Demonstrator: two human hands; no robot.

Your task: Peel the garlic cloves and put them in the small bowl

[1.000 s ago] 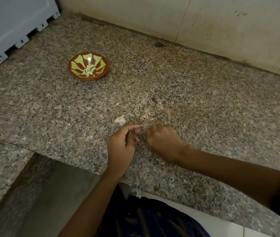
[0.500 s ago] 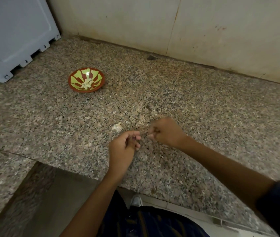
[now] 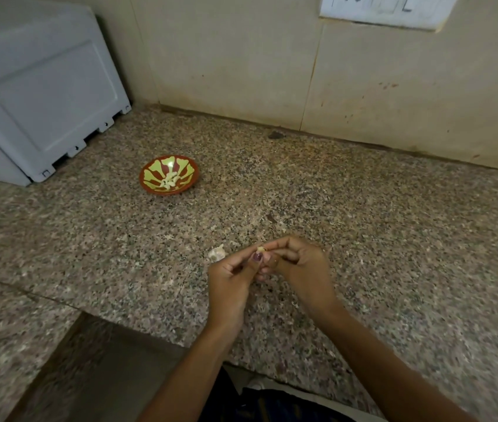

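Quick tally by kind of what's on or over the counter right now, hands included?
Hands: 2, left hand and right hand
Garlic clove pinched by both: 1
Garlic piece on counter: 1
Small bowl: 1, peeled cloves inside, uncountable
White appliance: 1
Total: 6

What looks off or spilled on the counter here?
Nothing is spilled. The small bowl sits upright with peeled cloves inside. Both hands pinch a garlic clove above the counter. Loose garlic and pale skin flecks lie near them, normal for peeling.
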